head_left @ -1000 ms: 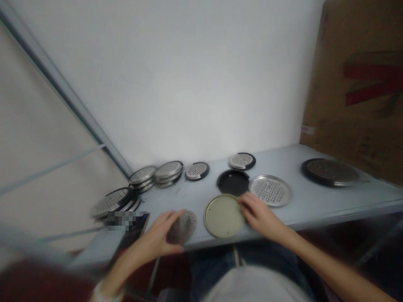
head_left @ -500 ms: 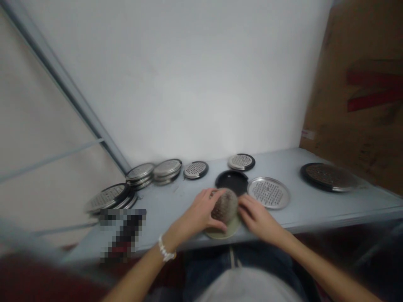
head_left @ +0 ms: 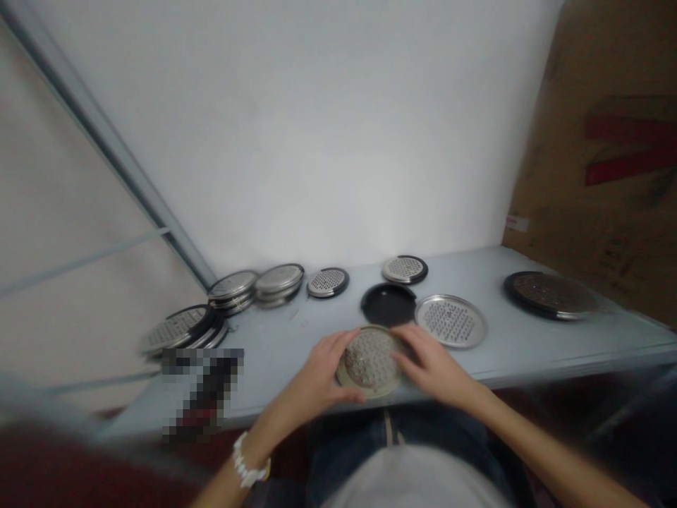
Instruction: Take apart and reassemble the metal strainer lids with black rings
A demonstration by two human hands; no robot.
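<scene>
At the front edge of the table, a round metal grater plate (head_left: pixel 371 358) lies flat within a greenish, pale round rim (head_left: pixel 381 389). My left hand (head_left: pixel 328 370) curves around its left side, fingers at the far edge and thumb at the near edge. On the opposite side, the fingers of my right hand (head_left: pixel 427 363) hold its right edge. Just beyond my hands is a black round base (head_left: pixel 390 305) with its hollow side up. A shiny grater plate (head_left: pixel 450 322) lies to the right of that base, its rim close to it.
Stacks of round graters stand at the left, one at the back (head_left: pixel 233 291) and one nearer (head_left: pixel 183 330). Single graters lie by the wall (head_left: pixel 405 269) and at the right (head_left: pixel 550 296). A cardboard box (head_left: pixel 597 212) rises on the right; a metal frame post (head_left: pixel 121 159) slants at left.
The grater plate between my hands has gone from tilted up to lying flat in the greenish rim. My left hand has shifted left and down to its side; my right hand has come over its edge.
</scene>
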